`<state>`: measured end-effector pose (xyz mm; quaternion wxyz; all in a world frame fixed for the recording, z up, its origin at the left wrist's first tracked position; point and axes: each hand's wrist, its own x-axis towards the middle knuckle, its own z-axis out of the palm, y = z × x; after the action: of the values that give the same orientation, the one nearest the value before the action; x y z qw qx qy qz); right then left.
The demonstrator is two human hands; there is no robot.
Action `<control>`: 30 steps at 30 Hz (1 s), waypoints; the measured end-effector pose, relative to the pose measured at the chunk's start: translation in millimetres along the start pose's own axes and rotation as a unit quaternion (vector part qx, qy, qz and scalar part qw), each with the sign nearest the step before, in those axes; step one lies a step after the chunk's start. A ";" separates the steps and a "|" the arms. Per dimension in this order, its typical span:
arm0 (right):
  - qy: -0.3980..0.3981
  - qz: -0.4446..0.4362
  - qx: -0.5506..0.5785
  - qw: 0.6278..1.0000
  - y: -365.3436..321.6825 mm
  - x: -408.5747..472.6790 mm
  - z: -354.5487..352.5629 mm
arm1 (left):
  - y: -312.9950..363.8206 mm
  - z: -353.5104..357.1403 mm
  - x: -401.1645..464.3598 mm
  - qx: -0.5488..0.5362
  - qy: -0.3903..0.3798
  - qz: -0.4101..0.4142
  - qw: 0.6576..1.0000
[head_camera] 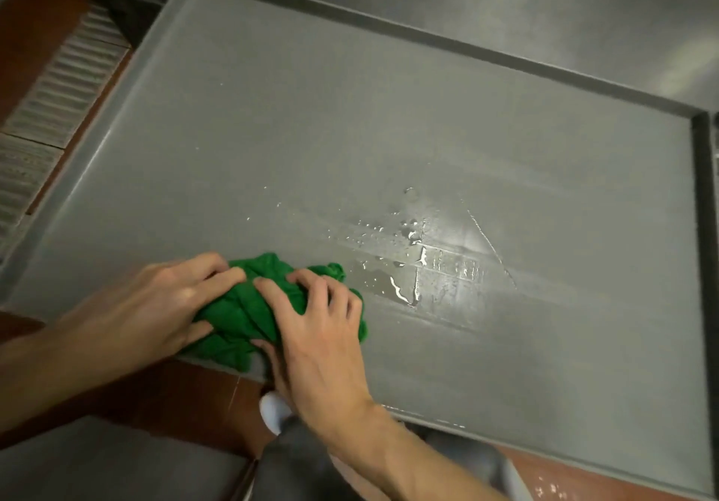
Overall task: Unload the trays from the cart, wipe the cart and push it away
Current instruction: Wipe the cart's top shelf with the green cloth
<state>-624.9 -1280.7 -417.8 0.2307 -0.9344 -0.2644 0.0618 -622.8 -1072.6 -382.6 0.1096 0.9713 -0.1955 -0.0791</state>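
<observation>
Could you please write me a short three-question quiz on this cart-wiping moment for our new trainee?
1. True or false: both the left hand and the right hand press on the green cloth.
2. Where does the water lie from the cloth, as the camera sees it: A) left, B) right, C) under it?
3. Fill in: no ____ are left on the cart shelf.

Key:
1. True; both hands rest on the bunched cloth near the shelf's near edge.
2. B; the puddle and drops sit just to the right of the cloth.
3. Trays; the shelf holds only the cloth and water.
</observation>
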 end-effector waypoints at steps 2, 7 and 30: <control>0.006 0.016 -0.004 1.000 32.3 -16.1 -13.6 | 29.0 4.7 22.1 0.000 -0.006 0.022 1.000; 0.017 0.020 -0.037 0.999 96.7 -14.6 -44.3 | 65.6 8.6 80.2 -0.011 0.011 0.041 0.999; 0.197 0.000 -0.136 0.971 239.9 287.0 -93.5 | -66.8 -22.0 379.7 0.037 0.214 -0.064 0.974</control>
<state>-246.3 -1348.8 -444.4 0.1488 -0.9507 -0.2203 -0.1597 -248.3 -1159.4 -419.9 0.1073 0.9796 -0.1082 0.1309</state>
